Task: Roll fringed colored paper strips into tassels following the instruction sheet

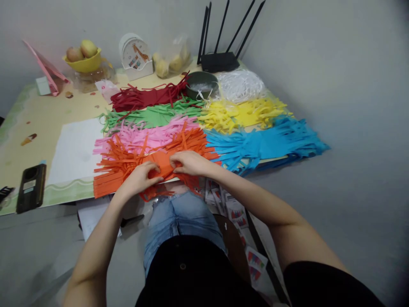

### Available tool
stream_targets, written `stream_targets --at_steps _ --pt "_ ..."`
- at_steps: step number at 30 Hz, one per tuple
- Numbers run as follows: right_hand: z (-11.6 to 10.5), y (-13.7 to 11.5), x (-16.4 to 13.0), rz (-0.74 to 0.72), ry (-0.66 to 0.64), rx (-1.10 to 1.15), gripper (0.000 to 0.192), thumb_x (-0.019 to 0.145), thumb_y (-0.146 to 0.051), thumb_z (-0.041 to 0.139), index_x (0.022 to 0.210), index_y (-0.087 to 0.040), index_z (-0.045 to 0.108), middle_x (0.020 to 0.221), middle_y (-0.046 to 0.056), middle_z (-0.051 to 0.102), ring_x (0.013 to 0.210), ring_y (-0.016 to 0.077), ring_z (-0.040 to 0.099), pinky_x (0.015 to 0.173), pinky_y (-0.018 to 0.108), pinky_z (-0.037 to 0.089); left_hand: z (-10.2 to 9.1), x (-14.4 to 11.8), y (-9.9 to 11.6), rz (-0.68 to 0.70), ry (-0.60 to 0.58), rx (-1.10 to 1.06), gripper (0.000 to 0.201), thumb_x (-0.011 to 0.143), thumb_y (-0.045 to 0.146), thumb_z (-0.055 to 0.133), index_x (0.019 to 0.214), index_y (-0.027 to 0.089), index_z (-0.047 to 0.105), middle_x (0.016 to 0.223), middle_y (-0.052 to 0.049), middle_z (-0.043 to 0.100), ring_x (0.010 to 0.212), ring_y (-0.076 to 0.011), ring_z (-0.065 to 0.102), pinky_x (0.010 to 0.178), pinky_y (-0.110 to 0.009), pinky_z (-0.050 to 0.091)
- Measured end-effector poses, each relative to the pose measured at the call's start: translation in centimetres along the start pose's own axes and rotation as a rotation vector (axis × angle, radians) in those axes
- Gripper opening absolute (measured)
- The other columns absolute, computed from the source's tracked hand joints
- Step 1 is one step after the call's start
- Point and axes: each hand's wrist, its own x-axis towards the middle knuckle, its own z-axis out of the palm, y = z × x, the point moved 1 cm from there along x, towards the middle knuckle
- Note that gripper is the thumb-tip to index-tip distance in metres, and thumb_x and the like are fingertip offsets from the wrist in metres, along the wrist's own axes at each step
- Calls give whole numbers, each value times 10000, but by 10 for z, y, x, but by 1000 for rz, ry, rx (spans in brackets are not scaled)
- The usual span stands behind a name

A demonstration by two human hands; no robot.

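Both hands pinch one orange strip (pixel 162 168) at the counter (pixel 47 123) edge: left hand (pixel 139 179), right hand (pixel 188 163); its long axis runs left-right between them, both equally near.

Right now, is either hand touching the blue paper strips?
No. Both the left hand and the right hand grip the orange paper strips; the blue paper strips lie untouched further right.

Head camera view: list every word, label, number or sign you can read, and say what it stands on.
No text can be read with certainty.
Round white clock with a giraffe picture: coloured lettering, too blurred to read.
Printed white sheets with coloured patterns on the floor: too small to read.
Black phone case: no legible marking.
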Motion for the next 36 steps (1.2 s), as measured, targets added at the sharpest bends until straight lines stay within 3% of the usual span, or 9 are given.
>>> stream_targets --at_steps 5,16,23,29,31,33,35,36 --pt "-1 -5 1 -16 -25 -19 140 877 -158 645 1002 -144 707 1049 85 733 946 195 633 749 245 340 -5 1 4 -17 -25 -34 281 841 453 641 914 187 690 1049 -85 735 1007 -257 677 943 -379 505" --pt "-2 -6 2 1 -8 -18 104 845 -145 635 929 -150 697 924 56 720 844 173 605 676 236 302 -5 2 3 -31 -16 -68 336 863 490 575 910 182 701 1012 -77 747 957 -246 681 915 -364 512" --pt "-1 -6 3 0 -5 -28 92 855 -154 637 923 -152 700 913 55 725 831 168 610 667 236 297 -4 5 12 -51 -31 1 268 860 333 503 919 163 701 988 -80 748 917 -237 682 893 -356 511" --pt "-6 -7 2 14 -25 -52 96 867 -155 640 939 -162 703 915 45 729 854 172 632 668 241 312 5 9 21 -75 32 82 197 830 248 530 880 158 699 920 -84 736 856 -232 665 844 -350 505" --pt "-6 -14 -4 27 10 -90 128 883 -179 647 996 -157 703 981 62 733 887 181 642 699 245 352 8 11 20 -101 73 95 146 796 200 551 838 164 686 913 -89 733 854 -237 664 843 -352 506" --pt "-1 -27 -15 27 126 -175 205 924 -224 623 1094 -129 686 1115 119 715 978 209 645 787 276 415 12 12 17 -134 130 96 132 780 169 549 830 163 671 919 -102 731 859 -244 663 849 -364 507" --pt "12 -44 -26 -36 209 -270 261 972 -264 556 1122 -89 679 1163 172 696 1065 248 636 920 350 447 14 12 14 -163 195 86 133 781 160 536 846 164 653 916 -105 728 858 -245 664 846 -369 509" --pt "21 -52 -30 -101 185 -300 274 985 -270 526 1090 -79 692 1115 173 710 1073 263 639 985 389 442 14 12 12 -174 227 75 130 780 159 530 846 168 642 905 -100 726 852 -241 665 842 -366 510"
